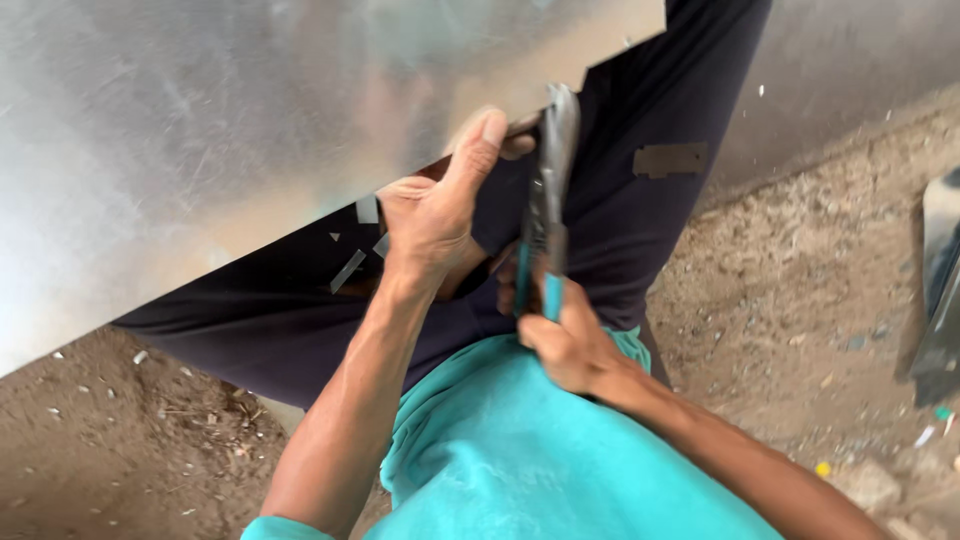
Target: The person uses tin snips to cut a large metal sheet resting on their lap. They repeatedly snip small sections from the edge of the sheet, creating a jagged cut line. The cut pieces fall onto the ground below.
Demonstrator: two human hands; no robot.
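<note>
two hands at work: my left hand point(432, 215) pinches the thin, springy, sharp-edged metal sheet point(230, 120) lying across my lap, thumb on its cut edge, beside the snips point(547, 215) that my right hand point(570, 345) squeezes by the handles.

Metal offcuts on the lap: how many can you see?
3 slivers on the dark trousers, left of the left hand: one at the sheet edge, one by the wrist, one lower. More may be hidden.
</note>
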